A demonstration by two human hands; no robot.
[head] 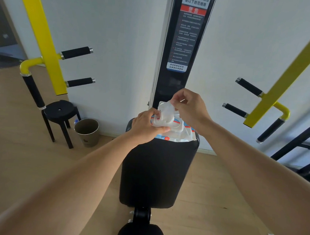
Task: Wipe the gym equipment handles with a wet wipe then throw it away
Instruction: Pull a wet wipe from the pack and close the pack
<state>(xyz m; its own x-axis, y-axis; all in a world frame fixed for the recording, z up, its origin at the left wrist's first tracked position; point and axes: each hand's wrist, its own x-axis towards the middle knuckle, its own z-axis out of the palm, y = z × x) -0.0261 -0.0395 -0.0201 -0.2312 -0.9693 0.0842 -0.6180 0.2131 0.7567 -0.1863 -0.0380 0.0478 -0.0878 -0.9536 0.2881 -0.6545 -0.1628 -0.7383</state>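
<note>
Your left hand (146, 126) presses the wipes pack (175, 131) down on the black seat pad (156, 172). Your right hand (189, 107) pinches a wipe (166, 109) at the pack's opening. Wood floor (28, 163), white wall (119, 41).

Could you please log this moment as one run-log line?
left hand steadies wipe pack on seat pad | right hand pinches wipe | handles unwiped

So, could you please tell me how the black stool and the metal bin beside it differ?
The black stool stands on slim legs with a flat round seat and a small centre hole; the metal bin sits directly on the floor, open-topped. The stool is matte black and taller; the bin is silvery grey, tapered and shorter. Both are round on top and stand upright near the wall, left of the padded bench.
</note>
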